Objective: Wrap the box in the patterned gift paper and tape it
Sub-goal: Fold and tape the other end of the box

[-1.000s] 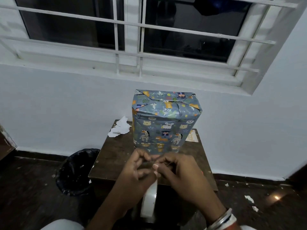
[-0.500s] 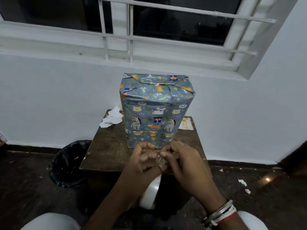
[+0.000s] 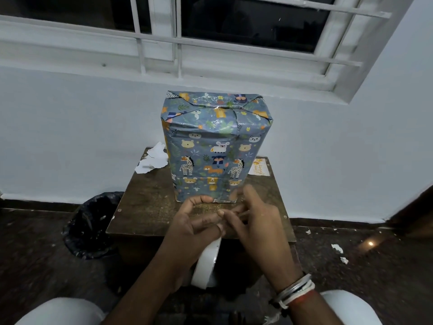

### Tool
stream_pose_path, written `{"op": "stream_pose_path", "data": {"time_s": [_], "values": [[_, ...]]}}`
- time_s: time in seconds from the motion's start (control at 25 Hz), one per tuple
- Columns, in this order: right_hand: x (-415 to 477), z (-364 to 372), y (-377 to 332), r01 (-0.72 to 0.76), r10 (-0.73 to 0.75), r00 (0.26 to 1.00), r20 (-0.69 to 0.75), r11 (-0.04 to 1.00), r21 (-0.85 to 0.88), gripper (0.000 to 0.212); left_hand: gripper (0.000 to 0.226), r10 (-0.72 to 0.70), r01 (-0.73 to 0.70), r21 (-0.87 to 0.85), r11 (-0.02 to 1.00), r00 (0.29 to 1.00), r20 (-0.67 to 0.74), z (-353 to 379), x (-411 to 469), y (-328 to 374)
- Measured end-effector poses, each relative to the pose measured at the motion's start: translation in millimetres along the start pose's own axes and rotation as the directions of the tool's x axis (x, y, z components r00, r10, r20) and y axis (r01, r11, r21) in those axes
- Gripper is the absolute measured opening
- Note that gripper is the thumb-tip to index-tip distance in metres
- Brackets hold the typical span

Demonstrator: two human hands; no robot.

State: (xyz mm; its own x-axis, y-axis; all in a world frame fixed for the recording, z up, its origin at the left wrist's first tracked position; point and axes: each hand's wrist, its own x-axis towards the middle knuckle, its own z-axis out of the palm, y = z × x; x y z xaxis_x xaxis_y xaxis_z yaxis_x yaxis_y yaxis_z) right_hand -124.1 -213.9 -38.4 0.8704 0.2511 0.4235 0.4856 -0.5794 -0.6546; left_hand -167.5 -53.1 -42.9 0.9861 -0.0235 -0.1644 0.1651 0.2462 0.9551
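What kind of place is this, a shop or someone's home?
Most likely a plain room in a home: a barred window in a white wall, a small wooden table holding the wrapped box, and a bin lined with a black bag on the dark floor.

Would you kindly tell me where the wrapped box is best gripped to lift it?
Probably its left and right side faces, at mid-height, coming in from both sides: the wrapped box stands tall and upright on the table, and its taped top folds look crumpled and easily torn.
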Motion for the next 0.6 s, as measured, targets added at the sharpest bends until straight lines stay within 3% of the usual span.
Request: {"op": "stream_pose_path", "data": {"time_s": [0.16, 0.24, 0.36, 0.6], "values": [[13, -24, 37, -0.207, 0.19, 0.974, -0.123, 0.967, -0.146, 0.023, 0.061, -0.032, 0.029, 0.076, 0.997, 0.999, 0.033, -6, -2, -2], [15, -34, 65, -0.296, 0.31, 0.951, 0.001, 0.909, -0.293, 0.02, 0.064, -0.029, 0.023, 0.118, 0.993, 0.998, 0.057, -8, -2, -2], [9, -25, 94, -0.287, 0.414, 0.895, 0.164, 0.817, -0.5, 0.015, 0.061, -0.027, 0.021, 0.072, 0.997, 0.997, 0.078, -8, 1, -2], [8, -5, 108, -0.284, 0.399, 0.913, 0.086, 0.772, -0.569, 0.021, 0.055, -0.016, 0.013, 0.034, 0.999, 0.996, 0.09, -13, 4, -2]]}}
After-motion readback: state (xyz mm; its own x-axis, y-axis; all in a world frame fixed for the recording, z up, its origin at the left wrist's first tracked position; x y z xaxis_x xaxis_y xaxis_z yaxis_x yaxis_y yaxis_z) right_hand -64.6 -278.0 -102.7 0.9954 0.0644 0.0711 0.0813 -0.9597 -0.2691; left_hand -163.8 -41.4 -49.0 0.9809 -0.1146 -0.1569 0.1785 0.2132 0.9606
